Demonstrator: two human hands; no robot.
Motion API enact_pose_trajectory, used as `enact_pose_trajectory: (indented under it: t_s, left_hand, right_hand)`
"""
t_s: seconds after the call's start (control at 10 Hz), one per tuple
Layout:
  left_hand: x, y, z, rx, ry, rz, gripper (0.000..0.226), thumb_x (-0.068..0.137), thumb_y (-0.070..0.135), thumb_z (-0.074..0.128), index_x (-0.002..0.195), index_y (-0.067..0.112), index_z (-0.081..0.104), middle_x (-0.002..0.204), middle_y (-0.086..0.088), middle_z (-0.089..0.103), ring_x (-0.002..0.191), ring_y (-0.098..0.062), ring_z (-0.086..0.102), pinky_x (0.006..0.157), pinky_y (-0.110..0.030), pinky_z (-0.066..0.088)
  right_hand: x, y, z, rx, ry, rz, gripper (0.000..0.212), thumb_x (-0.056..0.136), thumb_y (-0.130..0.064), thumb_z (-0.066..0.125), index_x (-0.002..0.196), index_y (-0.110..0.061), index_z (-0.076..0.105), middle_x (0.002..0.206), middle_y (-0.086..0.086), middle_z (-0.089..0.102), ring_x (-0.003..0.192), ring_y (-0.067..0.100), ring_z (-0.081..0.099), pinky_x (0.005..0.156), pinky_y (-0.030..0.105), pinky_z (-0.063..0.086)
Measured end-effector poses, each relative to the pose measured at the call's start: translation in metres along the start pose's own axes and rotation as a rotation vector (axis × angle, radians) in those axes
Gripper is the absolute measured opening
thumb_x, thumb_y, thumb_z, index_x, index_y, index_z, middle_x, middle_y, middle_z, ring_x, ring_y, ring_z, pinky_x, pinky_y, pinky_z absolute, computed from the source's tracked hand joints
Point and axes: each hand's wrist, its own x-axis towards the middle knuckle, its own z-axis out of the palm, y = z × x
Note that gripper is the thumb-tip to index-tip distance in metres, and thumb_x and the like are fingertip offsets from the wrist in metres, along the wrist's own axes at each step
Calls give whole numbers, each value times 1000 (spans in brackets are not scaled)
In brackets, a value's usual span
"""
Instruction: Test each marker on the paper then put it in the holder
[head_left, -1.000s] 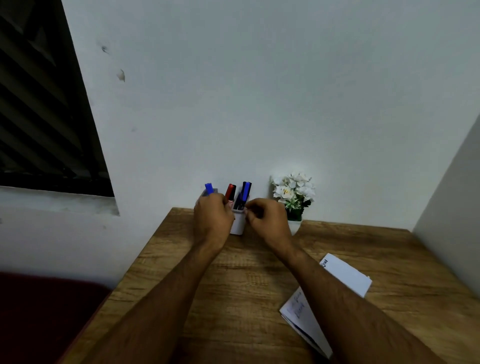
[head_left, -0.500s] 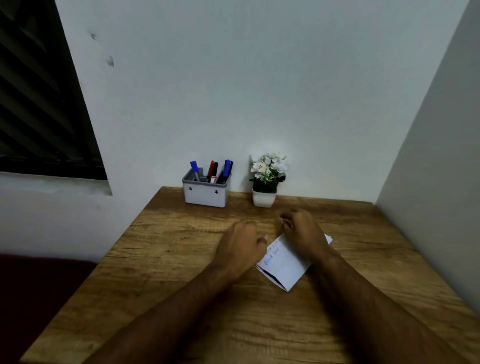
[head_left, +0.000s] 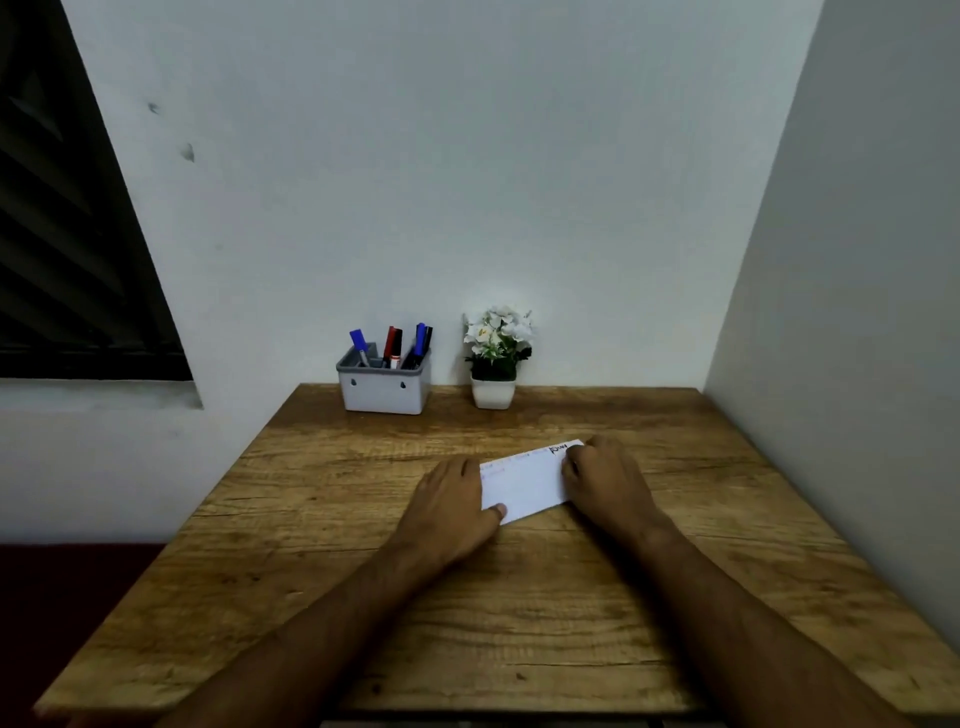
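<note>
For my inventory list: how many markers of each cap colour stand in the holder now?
Markers in the holder:
Blue caps: 2
Red caps: 1
Black caps: 2
Total: 5

potted white flowers (head_left: 494, 358): table 12 o'clock edge | wooden table (head_left: 363, 597) | dark window (head_left: 67, 249): 10 o'clock

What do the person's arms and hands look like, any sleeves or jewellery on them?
Both forearms are bare, with no sleeves in view. The left hand and right hand wear no gloves, and no watch, bracelet or ring is visible.
</note>
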Motion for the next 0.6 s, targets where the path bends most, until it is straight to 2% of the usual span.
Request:
enact_pose_trajectory:
  t_s: [0.1, 0.4, 0.6]
  left_hand:
    - [-1, -15, -5, 11, 2, -45, 69, 92, 55, 50, 146, 14, 37, 146, -6, 45, 129, -21, 44, 109, -36, 39]
    - [-11, -36, -10, 57, 46, -85, 64, 99, 51, 41, 149, 12, 34, 150, -8, 42, 134, -22, 41, 115, -37, 31]
    - [-12, -33, -12, 7, 73, -102, 61, 101, 47, 39, 150, 11, 33, 151, -8, 41, 136, -22, 39, 115, -36, 28]
  right_hand:
    - [-9, -6, 1, -44, -15, 5, 35, 105, -29, 41, 106, -9, 69, 116, 11, 64, 110, 27, 55, 91, 39, 44]
    - [-32, -11, 3, -16, 26, 1, 34, 105, -33, 41, 104, -14, 69, 114, 8, 64, 110, 23, 52, 93, 40, 48]
    - [-37, -10, 1, 29, 82, -9, 37, 106, -36, 41, 121, -15, 66, 127, 8, 62, 118, 21, 52, 100, 40, 49]
